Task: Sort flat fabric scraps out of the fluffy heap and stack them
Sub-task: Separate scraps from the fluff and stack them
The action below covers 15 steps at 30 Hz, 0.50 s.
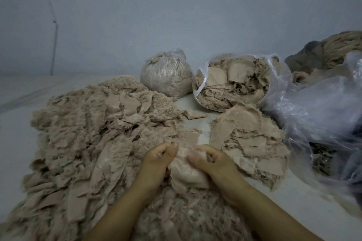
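A big fluffy heap (82, 133) of tan fuzzy cloth covers the pale floor (15, 129) on the left and runs down to the bottom edge. To the right sits a smaller stack (252, 143) of flat tan pieces, just beside the hands. Behind it lie an open clear bag (231, 86) stuffed with scraps and a tied bag (166, 74). One flat scrap (186, 168) sits between the two hands, above the near part of the heap. Its long side runs away from the person, tipped a little left. The left hand (156, 162) and the right hand (211, 164) both have curled fingers pinching the scrap's edges.
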### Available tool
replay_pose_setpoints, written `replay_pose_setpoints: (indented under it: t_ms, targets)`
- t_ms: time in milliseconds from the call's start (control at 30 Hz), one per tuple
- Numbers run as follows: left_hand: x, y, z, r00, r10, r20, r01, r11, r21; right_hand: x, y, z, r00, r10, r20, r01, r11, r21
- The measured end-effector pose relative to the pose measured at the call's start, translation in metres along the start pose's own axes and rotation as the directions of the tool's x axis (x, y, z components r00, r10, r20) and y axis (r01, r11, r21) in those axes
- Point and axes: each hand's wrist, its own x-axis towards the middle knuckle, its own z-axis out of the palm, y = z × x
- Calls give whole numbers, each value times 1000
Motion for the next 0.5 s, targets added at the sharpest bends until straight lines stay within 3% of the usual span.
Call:
replay_pose_setpoints:
  t_ms: [67,167,333,500]
  targets:
    - [-1,-2,4,1000,16,-17,-16,1000,5,0,1,4,998,-37,-48,36,999,-23]
    - [-1,-2,6,997,-41,-71,32,992,-119,1,4,7,983,-69,-169,77,996,43]
    - [-10,-4,12,983,-79,168,85,996,-29,4,6,9,950,-85,-300,127,984,122]
    - [-6,-4,20,1000,12,8,-12,1000,21,7,5,8,909,-152,-388,189,980,59]
